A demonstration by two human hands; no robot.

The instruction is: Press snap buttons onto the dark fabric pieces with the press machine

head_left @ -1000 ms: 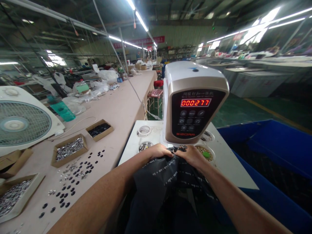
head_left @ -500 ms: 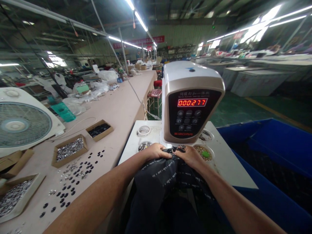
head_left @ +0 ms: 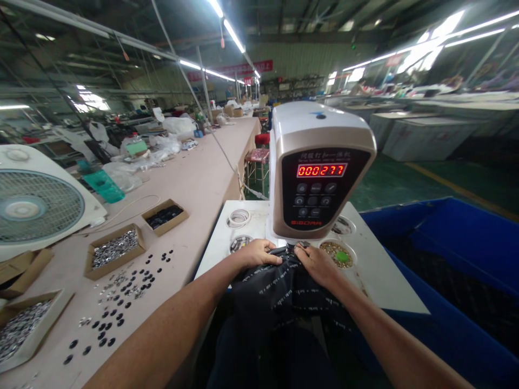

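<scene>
Plainly, the long table (head_left: 194,200) is running beside the white machine (head_left: 284,189); dark printed cloth (head_left: 275,286) is draping from below its head, left hand (head_left: 258,253) and right hand (head_left: 318,261) are pinching the cloth's upper edge with closed fingers, and black discs (head_left: 73,343) are lying scattered on the table.

Black cloth (head_left: 275,292) below the grip is patterned with rows of white lettering; above it, red digits (head_left: 321,170) are set in a black panel (head_left: 322,190).
</scene>
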